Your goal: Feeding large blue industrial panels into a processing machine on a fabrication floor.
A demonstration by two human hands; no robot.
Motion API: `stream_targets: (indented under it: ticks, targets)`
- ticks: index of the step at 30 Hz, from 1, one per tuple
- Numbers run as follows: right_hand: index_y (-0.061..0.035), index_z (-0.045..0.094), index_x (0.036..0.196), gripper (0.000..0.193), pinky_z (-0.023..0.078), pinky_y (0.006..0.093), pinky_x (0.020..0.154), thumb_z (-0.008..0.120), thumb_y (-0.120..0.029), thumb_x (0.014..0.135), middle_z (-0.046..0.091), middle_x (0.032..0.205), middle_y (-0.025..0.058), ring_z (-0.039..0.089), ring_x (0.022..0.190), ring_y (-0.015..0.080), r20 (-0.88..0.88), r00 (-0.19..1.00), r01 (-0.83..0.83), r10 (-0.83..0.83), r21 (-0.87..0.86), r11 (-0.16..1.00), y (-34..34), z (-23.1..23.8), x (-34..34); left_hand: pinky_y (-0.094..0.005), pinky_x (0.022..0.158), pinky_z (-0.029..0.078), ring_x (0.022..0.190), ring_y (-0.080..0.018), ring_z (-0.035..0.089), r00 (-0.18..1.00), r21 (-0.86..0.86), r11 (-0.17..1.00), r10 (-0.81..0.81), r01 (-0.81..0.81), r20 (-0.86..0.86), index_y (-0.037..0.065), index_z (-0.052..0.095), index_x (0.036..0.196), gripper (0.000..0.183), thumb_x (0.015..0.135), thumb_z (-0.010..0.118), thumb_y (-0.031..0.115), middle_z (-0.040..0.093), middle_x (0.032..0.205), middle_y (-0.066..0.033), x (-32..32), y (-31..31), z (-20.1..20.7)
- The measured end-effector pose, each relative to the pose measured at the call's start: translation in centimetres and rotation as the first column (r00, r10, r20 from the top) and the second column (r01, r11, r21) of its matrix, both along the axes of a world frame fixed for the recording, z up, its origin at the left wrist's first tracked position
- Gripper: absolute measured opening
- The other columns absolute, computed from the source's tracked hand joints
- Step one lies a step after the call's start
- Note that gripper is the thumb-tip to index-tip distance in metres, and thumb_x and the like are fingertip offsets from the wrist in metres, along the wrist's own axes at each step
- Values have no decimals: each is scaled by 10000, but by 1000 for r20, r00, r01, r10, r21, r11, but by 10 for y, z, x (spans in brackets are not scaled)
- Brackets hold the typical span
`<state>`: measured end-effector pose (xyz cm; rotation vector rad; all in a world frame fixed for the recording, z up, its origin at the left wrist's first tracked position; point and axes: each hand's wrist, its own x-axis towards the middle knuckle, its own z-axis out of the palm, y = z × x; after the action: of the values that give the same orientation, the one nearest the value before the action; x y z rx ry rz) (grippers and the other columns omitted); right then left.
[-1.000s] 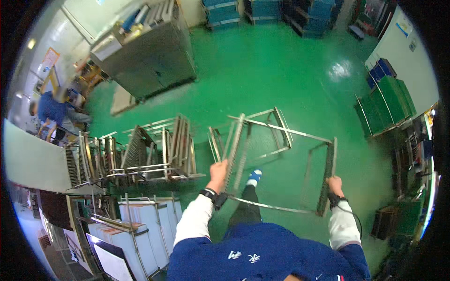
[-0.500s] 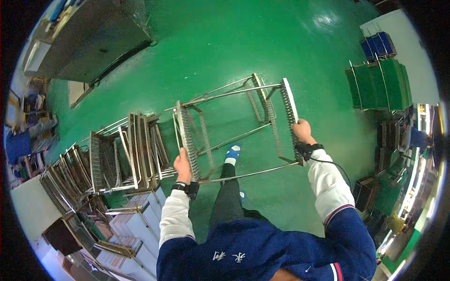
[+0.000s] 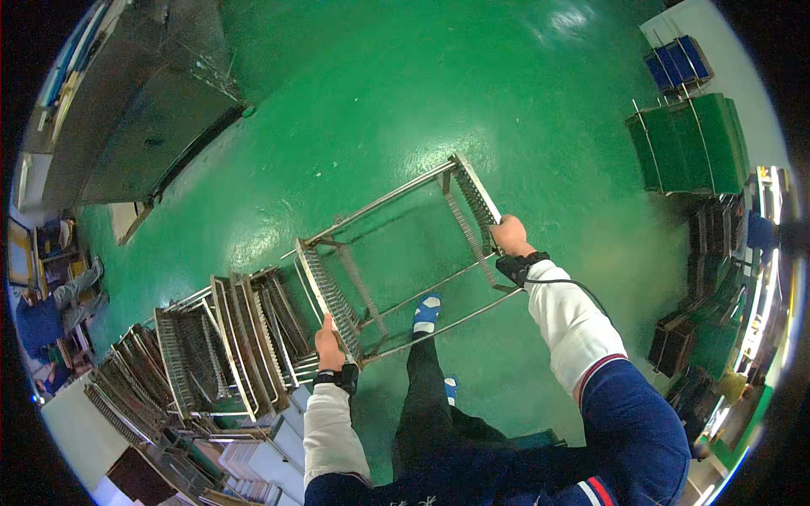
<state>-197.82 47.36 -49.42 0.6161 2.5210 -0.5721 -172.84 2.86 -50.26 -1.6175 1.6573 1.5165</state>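
Note:
Between my two hands is a metal rack (image 3: 320,288), an open frame of thin rods with toothed, comb-like end pieces. My left hand (image 3: 330,346) is closed on the near part of its left end piece. The right end piece sits in the grip of my right hand (image 3: 511,237). Only one rack appears to be held, tilted with its right side farther away. Through its open middle the green floor shows. To the left, close to my left hand, stands a row of similar racks (image 3: 245,337) packed side by side.
White boards (image 3: 287,438) stand below the rack row. A large grey metal cabinet (image 3: 160,126) is at far left, with a person (image 3: 51,316) below it. Green stacked panels (image 3: 692,143) and a blue stack (image 3: 679,63) stand at right. Green floor (image 3: 380,93) lies ahead.
The held rack has moved slightly left and nearer to me, both hands still on it. The rack row at left now appears lower in view and closer to the held rack.

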Motion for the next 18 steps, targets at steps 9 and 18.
stream_targets:
  ticks: [9,18]
  targets:
    - [14,637,910,337,476,443,778,593,-253,710,616,923,267,601,881,402,84,996,21,-11,-124,992,-13,-73,-51,-340,464,322,493,-123,386,917,152,914,391,-377,-80,115,502,671,364,836,622,416,409,586,15,-27,-1,-62]
    - [-38,516,1188,525,418,433,911,631,-243,718,535,1176,238,512,1097,370,-34,999,22,-28,-147,989,3,-108,-16,-313,641,384,776,-125,481,969,0,976,218,-220,-112,43,512,1095,375,835,648,276,519,858,6,-37,26,-101]
